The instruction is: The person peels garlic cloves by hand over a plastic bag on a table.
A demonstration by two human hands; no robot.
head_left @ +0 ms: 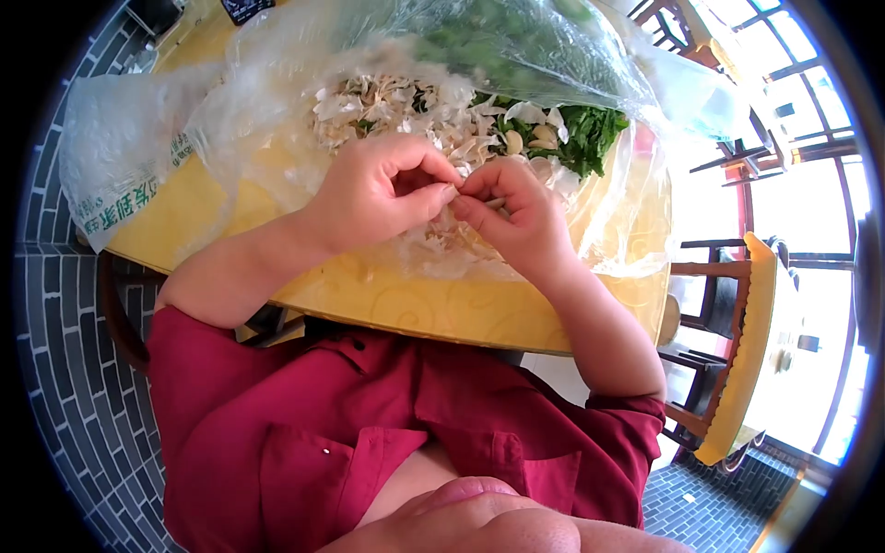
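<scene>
1. Small pale piece [498, 202] sits in the curled fingers of my R hand [524, 214], just my side of the peel heap [429, 115]. Looks like garlic, but my fingers cover most of it; can't tell clove vs. scrap.
2. Hands are tog. at the tips: R fingers clamped on that piece, L hand [383, 189] w/ thumb + index drawn into a pinch against them. Can't see what, if anything, is btwn the L tips. Prob. a fingertip grip b/c the piece is so tiny.
3. Both hands are at the heap's near side, prob. so loose bits fall there & not on my maroon shirt [369, 415].
4. R side of heap: a few bare cloves [513, 141] beside leafy greens [595, 138], maybe put there to stay apart from the skins, tho some skins lie close by.
5. Clear plastic [244, 111] spreads round the heap & over more greens [498, 51] beyond it; apparently keeps mess off the yellow tablecloth [442, 304]. Bag w/ green print [101, 129] lies L of heap.
6. Room: well R of heap, another yellow-topped table [745, 369], dark chairs [705, 295], bright windows [825, 101]. Far L, grey brick pattern [64, 313]; wall or floor, can't tell.
</scene>
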